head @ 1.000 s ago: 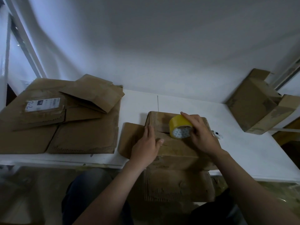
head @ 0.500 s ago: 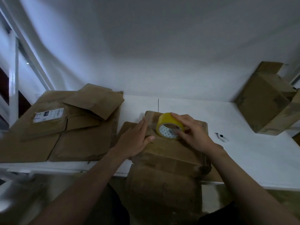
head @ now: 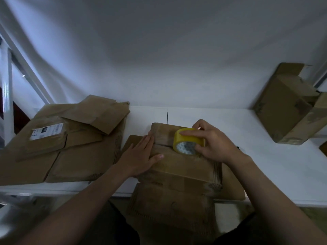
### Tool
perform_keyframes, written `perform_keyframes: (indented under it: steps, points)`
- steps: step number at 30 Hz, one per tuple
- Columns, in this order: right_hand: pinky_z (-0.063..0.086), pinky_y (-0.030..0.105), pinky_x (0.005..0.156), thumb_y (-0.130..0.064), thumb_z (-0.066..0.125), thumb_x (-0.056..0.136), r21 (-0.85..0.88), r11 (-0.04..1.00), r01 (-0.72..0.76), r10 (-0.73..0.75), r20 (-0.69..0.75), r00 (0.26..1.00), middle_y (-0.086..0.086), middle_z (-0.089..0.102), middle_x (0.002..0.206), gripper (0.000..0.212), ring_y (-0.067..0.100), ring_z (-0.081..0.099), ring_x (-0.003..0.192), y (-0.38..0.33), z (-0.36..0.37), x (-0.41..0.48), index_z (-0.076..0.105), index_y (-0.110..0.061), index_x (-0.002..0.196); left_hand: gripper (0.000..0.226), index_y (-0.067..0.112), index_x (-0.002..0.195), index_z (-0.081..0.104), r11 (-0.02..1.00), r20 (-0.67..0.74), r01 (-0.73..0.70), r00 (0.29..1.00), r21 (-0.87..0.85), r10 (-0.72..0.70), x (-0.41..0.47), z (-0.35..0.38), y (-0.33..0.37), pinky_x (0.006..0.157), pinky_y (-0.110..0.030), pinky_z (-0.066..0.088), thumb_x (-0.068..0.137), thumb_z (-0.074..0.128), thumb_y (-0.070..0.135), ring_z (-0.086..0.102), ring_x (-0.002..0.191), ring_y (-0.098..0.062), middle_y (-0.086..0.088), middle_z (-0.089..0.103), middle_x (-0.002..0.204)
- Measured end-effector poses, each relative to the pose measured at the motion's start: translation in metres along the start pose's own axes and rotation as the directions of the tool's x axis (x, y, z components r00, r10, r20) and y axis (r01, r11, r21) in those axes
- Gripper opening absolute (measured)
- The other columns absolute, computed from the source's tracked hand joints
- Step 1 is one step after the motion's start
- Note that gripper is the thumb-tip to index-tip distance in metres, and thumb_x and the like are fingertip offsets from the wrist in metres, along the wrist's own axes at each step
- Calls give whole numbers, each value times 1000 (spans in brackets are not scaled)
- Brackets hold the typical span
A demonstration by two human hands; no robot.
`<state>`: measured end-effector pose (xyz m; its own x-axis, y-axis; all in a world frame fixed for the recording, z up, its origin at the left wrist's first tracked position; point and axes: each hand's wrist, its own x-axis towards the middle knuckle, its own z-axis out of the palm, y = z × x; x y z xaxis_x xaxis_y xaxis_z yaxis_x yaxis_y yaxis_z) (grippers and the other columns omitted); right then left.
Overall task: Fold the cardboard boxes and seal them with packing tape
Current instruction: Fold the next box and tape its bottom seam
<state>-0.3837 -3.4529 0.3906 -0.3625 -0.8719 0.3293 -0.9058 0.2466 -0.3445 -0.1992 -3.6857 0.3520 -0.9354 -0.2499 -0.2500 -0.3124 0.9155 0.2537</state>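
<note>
A brown cardboard box (head: 184, 167) sits at the front edge of the white table (head: 276, 165), its top flaps folded shut and one flap hanging over the edge toward me. My right hand (head: 214, 142) grips a yellow roll of packing tape (head: 187, 141) standing on edge over the box's top seam. My left hand (head: 141, 156) lies flat with fingers together on the left part of the box top, pressing the flaps down.
A pile of flattened cardboard boxes (head: 67, 144), one with a white label (head: 46, 131), covers the table's left side. An assembled box (head: 290, 106) lies tilted at the far right against the white wall. A small dark object (head: 238, 148) lies just right of my right hand.
The camera view shifted upward and closer. My right hand has kept hold of the tape roll on the box seam, and my left hand has flattened onto the box top.
</note>
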Motion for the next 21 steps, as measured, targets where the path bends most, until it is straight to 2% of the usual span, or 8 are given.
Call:
perform_keyframes:
  steps: [4,7,9,11,14,17,19,21]
  points:
    - [39,16,78,-13,61,84,265,963,-38,49,-37,998,-8,48,108,62,2,50,96,4,12,-12,57,-40,141,114,21,160,-13,999,6,19,1000,28,-19,5,4,2,124,-56,8,72,-1,91,-13,154,-11,8,-25,165]
    - [44,23,92,-4,66,90,342,939,-32,72,-106,992,-4,58,127,68,9,54,116,9,25,-26,48,-32,149,117,20,160,-14,996,0,56,998,72,-56,5,4,7,123,-59,3,69,-5,92,-17,154,-12,7,-25,165]
    - [44,31,105,-5,68,92,359,932,-45,101,-139,985,-8,55,140,69,12,50,129,14,29,-35,45,-31,151,116,19,160,-14,993,0,80,997,91,-80,6,4,13,123,-60,1,70,-4,91,-19,153,-12,5,-25,165]
    - [47,34,100,-10,64,93,342,939,-38,84,-120,989,-6,55,133,67,14,52,123,13,26,-35,44,-33,152,116,19,160,-15,991,-6,97,995,95,-97,5,4,18,123,-60,1,70,-4,91,-19,153,-12,5,-25,165]
    - [48,35,82,-19,57,90,224,975,-8,14,-24,1000,-4,46,110,65,16,51,99,1,10,-24,44,-40,151,118,19,160,-15,991,-16,110,994,82,-109,4,5,15,123,-59,3,67,-5,92,-16,154,-12,6,-25,165]
    - [46,35,76,-27,51,84,97,995,-8,10,-20,1000,-3,47,101,61,17,49,92,9,-16,-24,54,-41,143,118,19,159,-16,993,-19,99,995,66,-98,4,5,11,125,-56,4,67,-5,93,-13,154,-13,6,-26,165]
    - [48,34,74,-26,57,83,114,993,-18,18,-2,1000,-6,54,102,58,13,53,91,21,-29,-31,57,-42,140,118,18,159,-16,994,-35,81,996,74,-79,3,6,11,125,-53,4,68,-5,93,-12,155,-14,5,-26,165]
    - [49,30,73,-13,70,86,211,977,-38,43,-19,999,-6,61,105,60,13,58,93,28,-30,-41,59,-39,139,114,18,160,-15,994,-47,80,996,80,-77,2,8,12,126,-52,4,72,-1,90,-12,155,-14,4,-25,165]
